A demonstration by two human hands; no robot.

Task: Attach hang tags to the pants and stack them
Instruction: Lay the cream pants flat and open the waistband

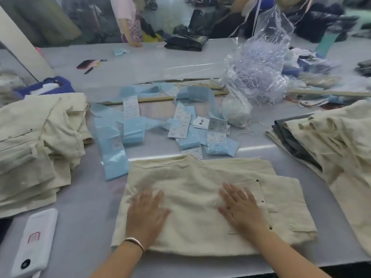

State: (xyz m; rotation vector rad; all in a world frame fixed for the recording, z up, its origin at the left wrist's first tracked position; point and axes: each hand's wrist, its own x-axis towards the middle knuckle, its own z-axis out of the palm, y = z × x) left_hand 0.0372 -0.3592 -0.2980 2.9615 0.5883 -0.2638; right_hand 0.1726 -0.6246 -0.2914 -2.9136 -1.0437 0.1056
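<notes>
Both hands, left hand (147, 212) and right hand (239, 205), press flat-fingered, gripping nothing, on the folded pants (200, 197) near counter edge; I'd smooth outward evenly before stacking.

It was a garment workshop: heaps of cream cotton pants (38, 145) lay on a long grey surface (140, 63), beside loose blue-backed label strips (128, 129).

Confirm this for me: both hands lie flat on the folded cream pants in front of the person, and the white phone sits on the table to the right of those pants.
One detail is wrong. The head view shows the left hand and right hand flat on the folded cream pants, but the white phone lies on the table to their left, not their right.
</notes>
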